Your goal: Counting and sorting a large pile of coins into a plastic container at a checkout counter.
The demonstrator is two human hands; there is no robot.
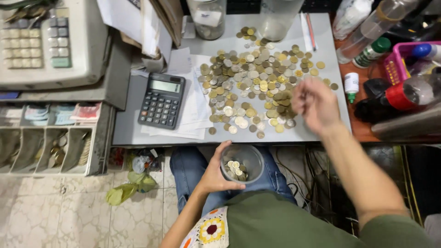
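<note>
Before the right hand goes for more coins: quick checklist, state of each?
1. Clear cup held by left hand: ok, gripped at the rim, below the desk edge.
2. Cup has room: ok, only a few coins in the bottom.
3. Right hand over the coin pile: ok, at its right edge; blurred.
4. Right hand holding coins: cannot tell.
5. Coins away from the desk's front edge: not ok, several lie close to it.
6. Calculator apart from the pile: ok.
</note>
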